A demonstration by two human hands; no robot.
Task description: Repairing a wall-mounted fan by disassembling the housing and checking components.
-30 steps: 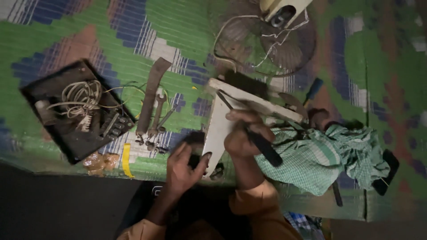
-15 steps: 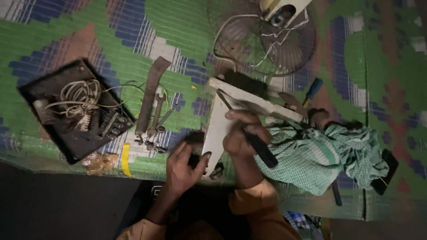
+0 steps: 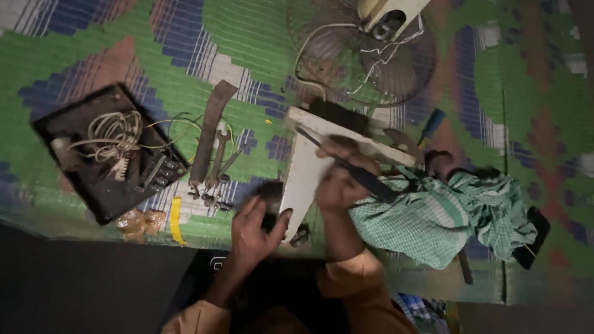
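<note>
— Head camera was the only view, and what did you see there, standing beside?

— The right hand [image 3: 339, 185] was clamped on a dark-handled tool [image 3: 365, 178], something like a screwdriver, with its thin tip lying across the white L-shaped panel [image 3: 303, 176] on the woven mat [image 3: 247, 37]. The left hand [image 3: 253, 229] gripped a small dark part [image 3: 270, 193] at the lower edge of that panel. The two hands were near but not touching.

— What could have gone wrong, in your opinion?

— I judged the tip could slip off the smooth panel toward the left fingers, because the light was weak and the picture was blurred there. Also the small loose screws and spanners [image 3: 213, 179] lay just beside, so a push could scatter them into the mat pattern.

— Anything else close?

— A green checked cloth [image 3: 433, 216] touched the right wrist and could catch the handle. The fan cage [image 3: 365, 55] with loose wires stood behind, and the black tray [image 3: 105, 154] of cable was well apart.
</note>
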